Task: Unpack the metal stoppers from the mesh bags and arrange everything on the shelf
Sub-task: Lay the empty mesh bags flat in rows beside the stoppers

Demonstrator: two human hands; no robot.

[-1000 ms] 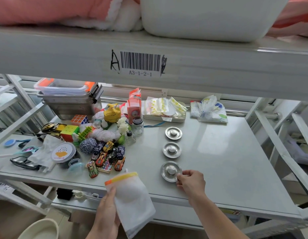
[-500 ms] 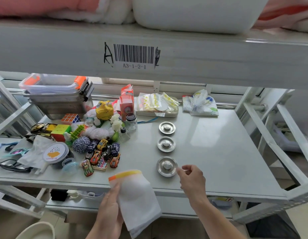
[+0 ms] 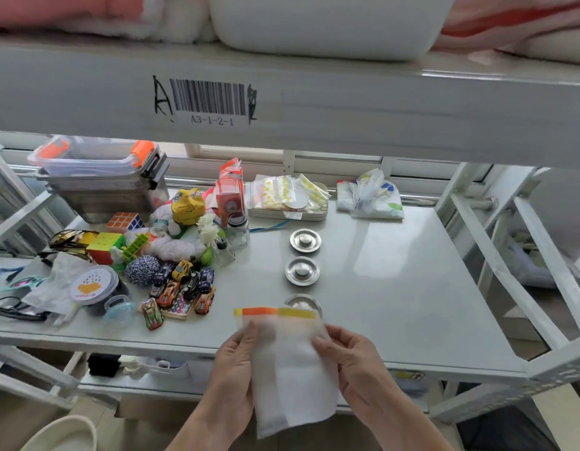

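Both hands pinch the bag (image 3: 291,369) by its side edges, left hand (image 3: 235,362) and right hand (image 3: 353,359) each in a narrow grip on the mesh, held just off the front of the shelf (image 3: 412,288). The bag hangs limp and looks empty: light, soft, easy to fold, best held near its orange-yellow band. Just beyond the grip lies the nearest stopper (image 3: 303,302), half hidden; two more (image 3: 302,271) (image 3: 305,240) line up farther off. They look stiff, smooth and possibly slippery; the centre knob is probably the best hold.
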